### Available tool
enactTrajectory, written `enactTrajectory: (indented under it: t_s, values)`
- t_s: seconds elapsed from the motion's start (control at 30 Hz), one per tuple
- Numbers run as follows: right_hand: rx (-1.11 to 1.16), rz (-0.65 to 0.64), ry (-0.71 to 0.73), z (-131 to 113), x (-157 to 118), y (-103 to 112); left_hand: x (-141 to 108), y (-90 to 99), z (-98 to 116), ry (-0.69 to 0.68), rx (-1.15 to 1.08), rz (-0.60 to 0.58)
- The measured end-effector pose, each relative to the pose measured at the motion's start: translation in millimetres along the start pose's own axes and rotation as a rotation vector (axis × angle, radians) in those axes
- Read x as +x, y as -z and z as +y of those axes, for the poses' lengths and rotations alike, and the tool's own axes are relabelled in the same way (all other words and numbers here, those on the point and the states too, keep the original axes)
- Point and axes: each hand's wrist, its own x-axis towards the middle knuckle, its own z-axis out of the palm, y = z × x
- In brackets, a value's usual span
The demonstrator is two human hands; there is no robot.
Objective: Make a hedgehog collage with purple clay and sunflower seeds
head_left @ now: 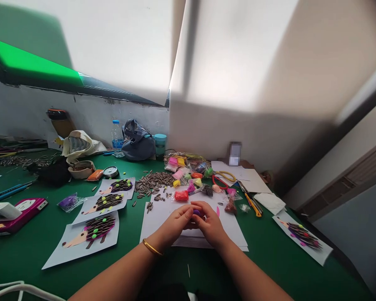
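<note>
Both hands meet above a stack of white paper (pixel 156 234). A small lump of purple modelling clay (pixel 196 212) shows between my left hand (pixel 181 219) and my right hand (pixel 210 223), with the fingers of both curled round it; part of it is hidden. Just beyond the hands lies a packet of red clay (pixel 181 195). To its right are a dark clay packet (pixel 207 190) and a brown clay lump in plastic (pixel 230 205). A pink strip (pixel 218 211) lies on the paper beside my right hand. Sunflower seeds (pixel 155 182) are piled behind the paper.
Seed-covered hedgehog pictures lie at the left (pixel 95 234) and one picture at the right (pixel 302 236). Scissors (pixel 221 182) and pencils (pixel 253 202) lie right of the clay packets. At the back stand a water bottle (pixel 117 140), a blue bag (pixel 138 144) and a teal cup (pixel 160 144).
</note>
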Motion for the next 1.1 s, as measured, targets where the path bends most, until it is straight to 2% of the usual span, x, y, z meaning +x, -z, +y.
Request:
enactTrajectory:
  t_s: [0.2,0.4,0.57,0.73,1.1]
  values:
    - [0.046,-0.03,0.07,1.0,1.2,3.8,1.5,1.0,1.4,0.033,-0.001,0.051]
    - [0.038,-0.036,0.063,-3.8,0.1,3.3,1.9,-1.2,1.5,0.062,-0.045,0.065]
    - [0.013,-0.041,0.031,-1.2,0.6,2.1,-1.8,-2.7,0.1,-0.004,-0.124,-0.034]
    - [-0.069,0.008,0.082,2.6,-0.2,0.6,-2.6,-2.7,-1.6,-0.019,-0.096,-0.091]
    - [0.056,0.014,0.06,-0.3,-3.4,3.7,3.1,2.3,-2.9,0.001,-0.044,0.036]
